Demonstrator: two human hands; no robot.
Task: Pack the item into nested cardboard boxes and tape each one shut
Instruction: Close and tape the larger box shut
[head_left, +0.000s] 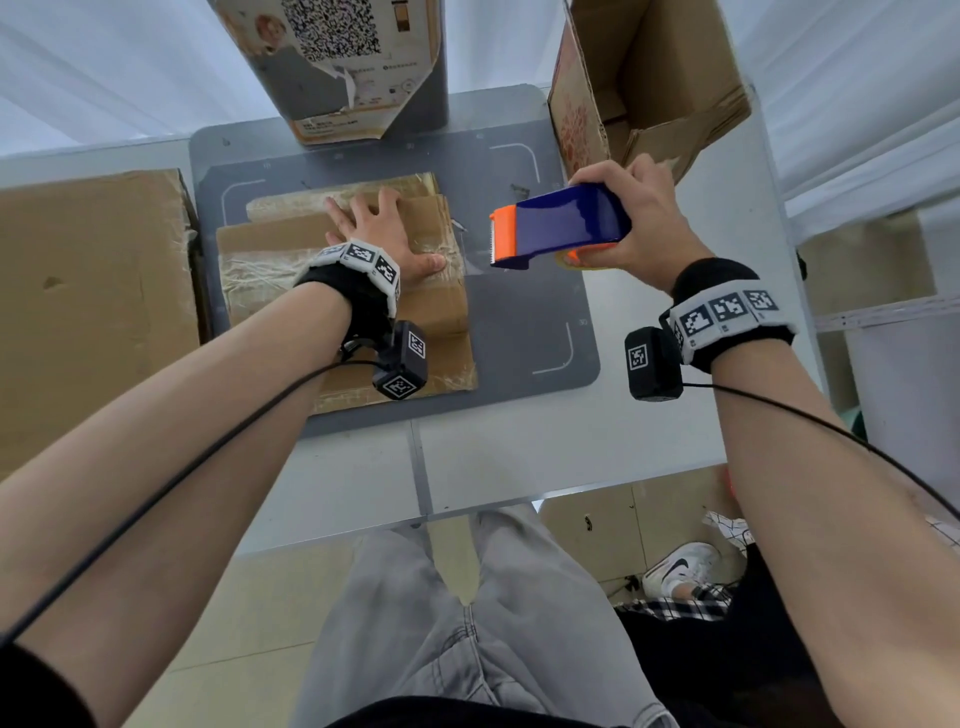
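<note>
Left hand (384, 234) pressing flat, fingers spread, on small box (343, 291) mid-table; right hand (639, 228) gripping tape dispenser (561, 223). Taping looking underway, bigger boxes (649, 88) waiting.

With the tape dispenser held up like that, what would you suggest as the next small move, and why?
Probably bring the tape dispenser in the right hand down onto the cardboard box, near its right edge. The left hand presses flat on the closed flaps, while the dispenser is off to the right, clear of the box.
</note>
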